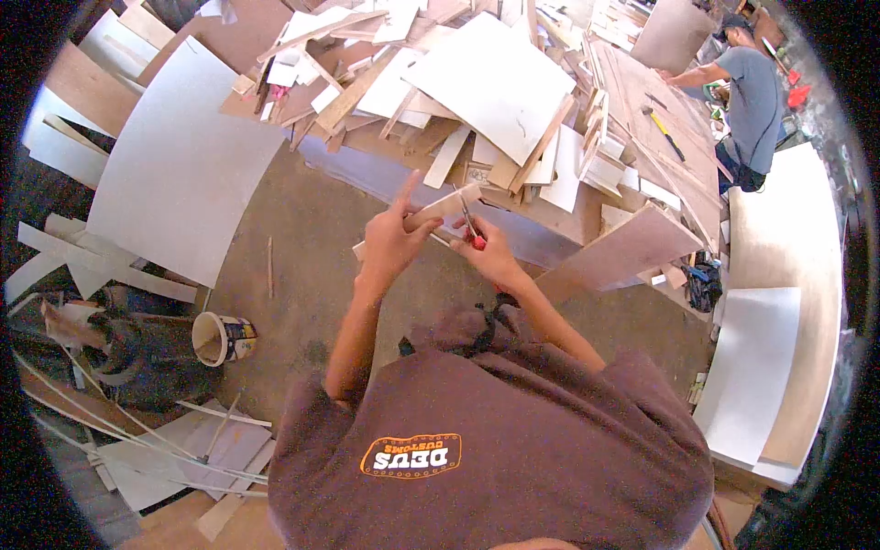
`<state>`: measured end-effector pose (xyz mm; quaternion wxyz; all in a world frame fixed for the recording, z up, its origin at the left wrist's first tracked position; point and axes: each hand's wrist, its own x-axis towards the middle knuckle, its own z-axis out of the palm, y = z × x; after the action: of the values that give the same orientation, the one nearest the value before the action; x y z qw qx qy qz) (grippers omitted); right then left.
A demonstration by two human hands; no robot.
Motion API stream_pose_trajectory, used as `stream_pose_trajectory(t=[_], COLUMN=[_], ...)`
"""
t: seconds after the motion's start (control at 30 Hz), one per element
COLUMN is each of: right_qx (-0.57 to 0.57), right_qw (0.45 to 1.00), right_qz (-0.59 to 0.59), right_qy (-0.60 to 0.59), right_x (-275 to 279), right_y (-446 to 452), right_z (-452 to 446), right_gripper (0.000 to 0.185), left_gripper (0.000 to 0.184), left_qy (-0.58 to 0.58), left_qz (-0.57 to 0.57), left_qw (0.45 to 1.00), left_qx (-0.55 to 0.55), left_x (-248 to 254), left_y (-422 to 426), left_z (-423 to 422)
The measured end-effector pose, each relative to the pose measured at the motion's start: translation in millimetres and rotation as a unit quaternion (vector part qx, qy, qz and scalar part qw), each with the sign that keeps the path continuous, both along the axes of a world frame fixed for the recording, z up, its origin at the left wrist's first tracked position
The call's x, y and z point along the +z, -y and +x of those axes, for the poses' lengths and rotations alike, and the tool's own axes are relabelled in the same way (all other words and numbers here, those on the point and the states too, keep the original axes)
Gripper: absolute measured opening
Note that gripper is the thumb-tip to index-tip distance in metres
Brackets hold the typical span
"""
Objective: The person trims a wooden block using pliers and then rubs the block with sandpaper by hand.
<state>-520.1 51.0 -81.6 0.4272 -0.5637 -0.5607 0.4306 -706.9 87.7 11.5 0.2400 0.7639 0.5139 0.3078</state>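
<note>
My left hand grips a narrow pale wood strip between thumb and fingers, with the index finger stretched upward. The strip tilts up to the right, and its lower end shows behind the hand. In my right hand is a small red-handled tool. Its slim metal end points up against the strip near the right end. Scissors or pliers, I cannot tell which. Both hands are in front of my body, above the brown floor and just short of the workbench.
A heap of white and wooden offcuts covers the bench ahead. A yellow-and-black hammer lies to the right, near a person in a grey shirt. White panels lean at left, above a bucket. A board juts out at right.
</note>
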Motion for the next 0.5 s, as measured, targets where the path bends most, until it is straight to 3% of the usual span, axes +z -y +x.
stream_pose_trajectory(t=[0.13,0.23,0.3,0.5], right_qx=[0.002,0.014,-0.016,-0.08], right_qw=[0.999,1.0,0.999,0.995], right_qz=[0.033,-0.01,-0.01,0.012], right_qy=[-0.003,-0.005,0.034,0.061], right_x=[13.8,35.1,45.4,39.5], right_y=[-4.6,-5.3,-2.4,8.4], right_z=[0.7,3.4,4.7,6.4], right_gripper=[0.029,0.037,0.023,0.018], left_gripper=[0.079,0.079,0.08,0.079], left_qy=[0.04,0.019,0.038,0.062], left_qz=[-0.007,-0.002,-0.004,0.025], left_qw=[0.999,0.999,0.999,0.997], left_qx=[0.026,0.03,0.002,-0.037], left_x=[10.0,13.3,10.2,-3.8], left_y=[-1.0,-3.1,-5.2,-7.6], left_z=[1.2,4.4,8.4,18.9])
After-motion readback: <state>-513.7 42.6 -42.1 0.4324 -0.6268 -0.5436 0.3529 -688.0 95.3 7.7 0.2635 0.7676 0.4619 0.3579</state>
